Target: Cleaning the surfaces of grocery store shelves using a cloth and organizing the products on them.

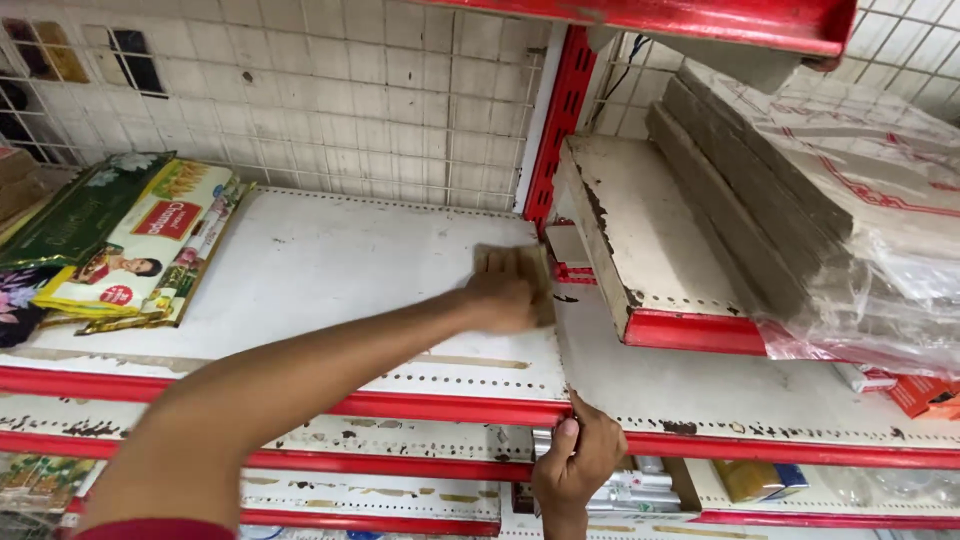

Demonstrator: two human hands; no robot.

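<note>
Starting at the left of the shelf (330,260), the flat packets (130,245) lie stacked near the left end, printed in green, yellow and red, tilted and overlapping one another; further packets at the far left edge are cut off by the frame. The shelf surface is white, stained and perforated along its front, with a red front lip (300,395) chipped in places. A white wire grid backs it against a tiled wall.

Your left hand (510,290) reaches across the shelf from the lower left, arm extended, fingers held together and pressed flat on a small tan pad or cloth (535,268) that sits near the right rear corner of the shelf, just beside the red upright post (560,120). Most of that item is hidden under your fingers, so its exact kind cannot be determined.

Your right hand (578,462) is lower, at the front edge where two shelf sections meet, thumb up against the red lip and fingers curled beneath it; the grip itself is partly hidden, and whether it clamps the lip cannot be confirmed.

Right of the post, a loose shelf panel (640,240) lies tilted on the next shelf, rusted along its edge. Stacks of grey card sheets in clear plastic wrap (830,210) lean against it. Orange cartons (920,392) show at the far right. A lower shelf holds small boxes (760,480).
</note>
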